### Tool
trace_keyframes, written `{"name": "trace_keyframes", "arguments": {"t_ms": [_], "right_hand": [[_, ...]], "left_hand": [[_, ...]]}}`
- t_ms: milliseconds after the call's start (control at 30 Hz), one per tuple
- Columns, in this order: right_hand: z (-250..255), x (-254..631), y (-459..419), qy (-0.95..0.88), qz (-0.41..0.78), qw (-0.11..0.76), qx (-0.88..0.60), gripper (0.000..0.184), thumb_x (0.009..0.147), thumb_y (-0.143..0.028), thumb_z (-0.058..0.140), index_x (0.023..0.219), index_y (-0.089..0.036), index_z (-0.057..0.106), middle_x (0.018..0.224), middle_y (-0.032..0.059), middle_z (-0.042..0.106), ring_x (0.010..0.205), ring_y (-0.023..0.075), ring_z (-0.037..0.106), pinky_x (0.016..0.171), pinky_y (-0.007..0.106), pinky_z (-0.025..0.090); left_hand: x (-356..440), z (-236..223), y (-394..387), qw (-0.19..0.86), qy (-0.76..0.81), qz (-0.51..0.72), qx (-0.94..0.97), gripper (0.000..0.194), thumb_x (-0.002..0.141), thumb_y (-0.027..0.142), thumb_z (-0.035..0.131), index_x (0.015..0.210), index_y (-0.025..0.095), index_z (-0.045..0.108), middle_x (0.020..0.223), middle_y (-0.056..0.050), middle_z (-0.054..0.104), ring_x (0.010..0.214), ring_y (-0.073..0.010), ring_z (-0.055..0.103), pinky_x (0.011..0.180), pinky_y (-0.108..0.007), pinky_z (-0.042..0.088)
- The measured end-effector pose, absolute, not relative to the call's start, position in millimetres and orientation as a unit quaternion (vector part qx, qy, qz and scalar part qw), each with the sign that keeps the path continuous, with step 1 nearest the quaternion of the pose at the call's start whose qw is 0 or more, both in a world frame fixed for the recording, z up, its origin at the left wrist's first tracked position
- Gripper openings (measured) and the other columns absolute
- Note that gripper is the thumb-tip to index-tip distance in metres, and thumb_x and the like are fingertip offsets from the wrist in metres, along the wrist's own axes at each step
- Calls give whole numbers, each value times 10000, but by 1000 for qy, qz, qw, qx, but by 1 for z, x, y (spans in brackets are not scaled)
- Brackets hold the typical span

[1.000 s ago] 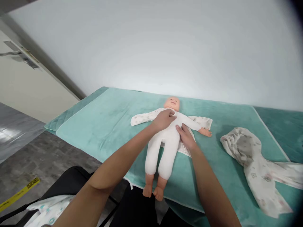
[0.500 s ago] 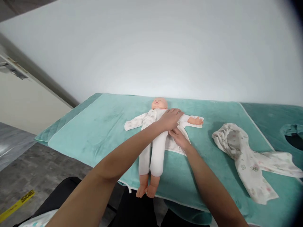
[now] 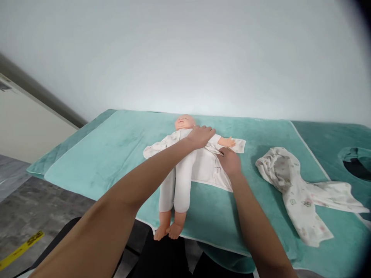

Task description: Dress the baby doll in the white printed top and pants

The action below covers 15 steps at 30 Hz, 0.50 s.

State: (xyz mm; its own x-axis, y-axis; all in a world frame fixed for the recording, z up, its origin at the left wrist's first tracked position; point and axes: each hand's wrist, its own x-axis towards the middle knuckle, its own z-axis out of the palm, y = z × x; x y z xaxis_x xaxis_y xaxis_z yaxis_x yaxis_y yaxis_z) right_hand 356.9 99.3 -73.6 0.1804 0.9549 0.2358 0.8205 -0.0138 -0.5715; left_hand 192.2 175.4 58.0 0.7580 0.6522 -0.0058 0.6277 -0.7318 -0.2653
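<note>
A baby doll [image 3: 182,185] with a white cloth body lies on its back, head toward the wall and bare feet at the near edge. A white printed baby shirt [image 3: 204,166] is on its left-side arm in view, and the rest spreads under and beside the torso. My left hand [image 3: 201,137] is closed over the doll's shoulder and upper arm on the right side. My right hand [image 3: 230,162] grips the shirt below the doll's outstretched right-side arm, its fingertips partly hidden by cloth. The right-side sleeve [image 3: 240,146] lies flat behind the doll's hand.
A green padded mat [image 3: 95,154] covers the table, against a white wall [image 3: 185,58]. White printed baby pants [image 3: 304,200] lie crumpled at the right. Beyond them is a dark opening [image 3: 356,164] in the green cover. Yellow tape [image 3: 21,249] marks the grey floor at lower left.
My right hand has moved up and right along the shirt, drawing its loose side outward from the torso. My left hand stays at the doll's shoulder. The view has shifted slightly right.
</note>
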Motion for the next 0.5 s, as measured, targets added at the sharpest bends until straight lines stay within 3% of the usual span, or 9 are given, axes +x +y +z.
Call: {"name": "trace_keyframes", "arguments": {"t_ms": [100,267,400,500], "right_hand": [[-71,373,103,-582,170,370,-704,309,922,-417,499,811,-186,671,780,78,690,730,204,585,658,285,345],[-62,383,102,-528,200,492,-663,322,886,-446,524,734,-178,617,721,10,652,726,156,531,646,251,362],[-49,381,97,-389,365,601,-595,393,813,-577,631,786,-185,622,691,-14,633,672,157,559,614,260,432],[-35,376,90,-337,485,635,-498,433,754,-618,706,854,-203,631,741,2,672,681,185,624,632,296,498]], "left_hand": [[183,55,175,158,-328,35,-931,369,839,8,450,1167,137,558,1099,-136,647,987,-279,610,743,-395,401],[170,56,174,199,-294,43,-934,410,841,5,435,1174,181,596,1055,-122,652,954,-288,605,740,-408,398],[165,60,174,204,-314,76,-924,417,827,16,492,1170,204,637,1095,-148,657,1042,-318,585,858,-464,403],[169,54,178,203,-360,75,-907,394,824,36,522,1153,204,659,1129,-167,657,1101,-341,562,951,-523,373]]}}
